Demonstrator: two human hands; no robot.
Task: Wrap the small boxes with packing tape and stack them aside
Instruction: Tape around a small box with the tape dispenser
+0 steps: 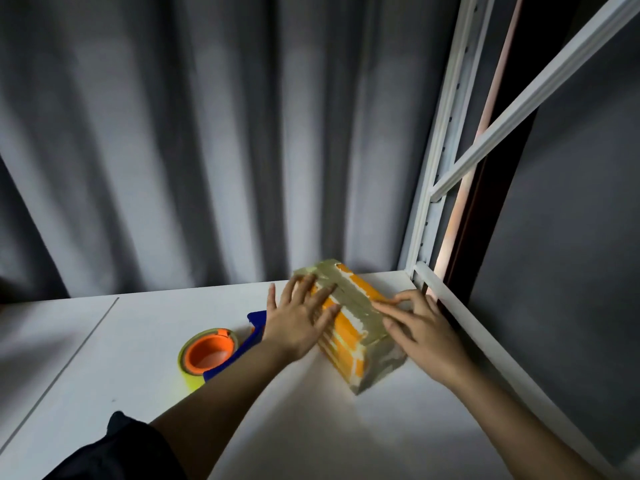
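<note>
Neither hand clamps anything: the left hand (301, 318) lies flat, fingers spread, on the orange-and-white cardboard box banded with tan packing tape (349, 323), and the right hand (420, 329) presses loosely bent fingertips on its right edge. The box sits on the white table (311, 427), right of the orange-cored tape dispenser (211, 355). Likely smoothing tape; next, stacking aside needs a firm lift. No containers show.

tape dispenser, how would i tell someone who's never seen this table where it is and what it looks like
On the white table, look just left of the orange box that both hands press on. The tape dispenser lies on the tabletop beside the left hand, partly behind its wrist. It alone has a blue frame, carrying a yellowish tape roll with a bright orange core.
</note>
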